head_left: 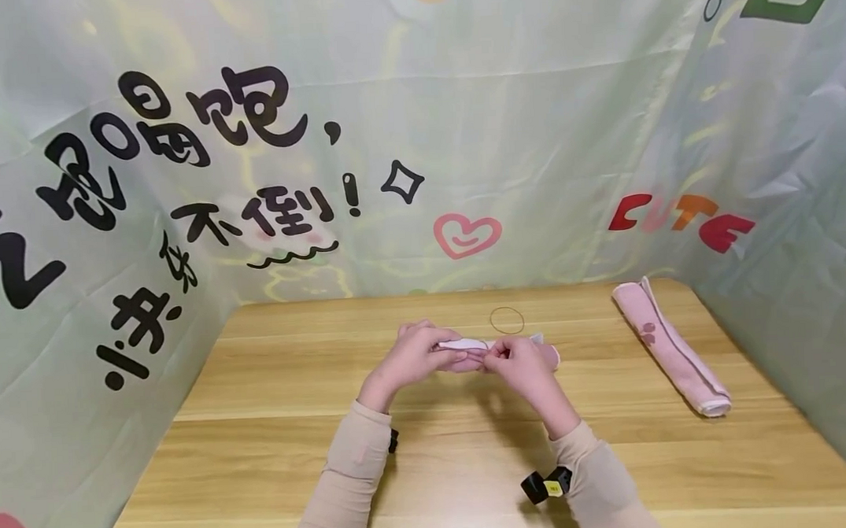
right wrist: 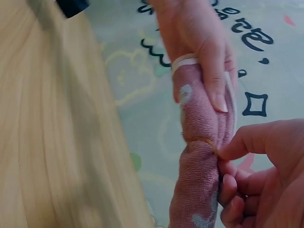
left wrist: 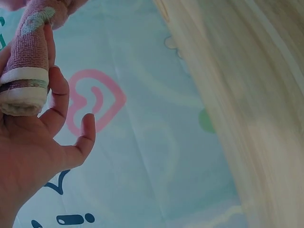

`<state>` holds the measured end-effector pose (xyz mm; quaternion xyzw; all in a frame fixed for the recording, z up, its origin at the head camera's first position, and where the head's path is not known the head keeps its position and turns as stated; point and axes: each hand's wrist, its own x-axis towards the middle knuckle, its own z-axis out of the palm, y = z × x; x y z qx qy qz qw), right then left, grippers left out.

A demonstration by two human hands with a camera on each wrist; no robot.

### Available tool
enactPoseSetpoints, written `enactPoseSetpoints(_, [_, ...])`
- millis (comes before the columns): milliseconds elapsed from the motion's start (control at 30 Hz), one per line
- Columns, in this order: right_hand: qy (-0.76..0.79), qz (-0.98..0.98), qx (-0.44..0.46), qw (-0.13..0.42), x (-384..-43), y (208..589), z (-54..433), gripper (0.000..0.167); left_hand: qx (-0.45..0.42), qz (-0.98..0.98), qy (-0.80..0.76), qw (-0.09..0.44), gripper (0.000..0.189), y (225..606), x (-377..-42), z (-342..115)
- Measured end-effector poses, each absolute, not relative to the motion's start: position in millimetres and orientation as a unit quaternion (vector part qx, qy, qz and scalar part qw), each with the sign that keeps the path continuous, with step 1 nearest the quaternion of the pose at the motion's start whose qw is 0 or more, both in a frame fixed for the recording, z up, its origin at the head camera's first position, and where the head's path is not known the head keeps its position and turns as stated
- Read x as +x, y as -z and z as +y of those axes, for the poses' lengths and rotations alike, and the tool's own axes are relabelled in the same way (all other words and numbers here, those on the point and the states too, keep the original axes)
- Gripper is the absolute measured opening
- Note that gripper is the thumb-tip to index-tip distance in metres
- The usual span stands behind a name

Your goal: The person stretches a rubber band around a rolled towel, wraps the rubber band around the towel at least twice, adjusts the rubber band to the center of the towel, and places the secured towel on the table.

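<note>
A rolled pink towel (head_left: 470, 360) with white edging is held up just above the table's middle. My left hand (head_left: 416, 355) grips one end of the roll; in the left wrist view that end (left wrist: 28, 61) shows white stripes, and some fingers stand away from it. At the roll's middle, my right hand (head_left: 523, 366) pinches a thin tan rubber band (right wrist: 209, 141) between thumb and forefinger. The band circles the towel (right wrist: 197, 185) and squeezes a waist into it.
Another thin loop, like a rubber band (head_left: 491, 318), lies on the wooden table (head_left: 261, 460) behind the hands. A second rolled pink towel (head_left: 671, 348) lies slantwise at the right. Printed cloth (head_left: 531, 133) hangs behind and at both sides.
</note>
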<state>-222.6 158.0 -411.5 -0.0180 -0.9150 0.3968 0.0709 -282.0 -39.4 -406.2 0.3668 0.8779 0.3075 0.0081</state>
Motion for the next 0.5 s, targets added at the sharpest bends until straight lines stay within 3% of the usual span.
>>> enactPoseSetpoints(167, [-0.269, -0.954, -0.033, 0.13, -221.5, 413.2, 156.9, 0.011, 0.358, 0.882, -0.307, 0.005, 0.023, 406.3, -282.6, -42.4])
enactPoseSetpoints(333, [-0.289, -0.95, -0.037, 0.117, -219.7, 409.5, 154.9, 0.011, 0.347, 0.893, -0.287, -0.002, 0.025, 406.3, -282.1, -40.4])
enactPoseSetpoints(500, [-0.327, -0.938, -0.032, 0.114, -219.5, 408.4, 153.3, 0.009, 0.343, 0.912, -0.199, -0.099, 0.035, 406.2, -277.0, -34.8])
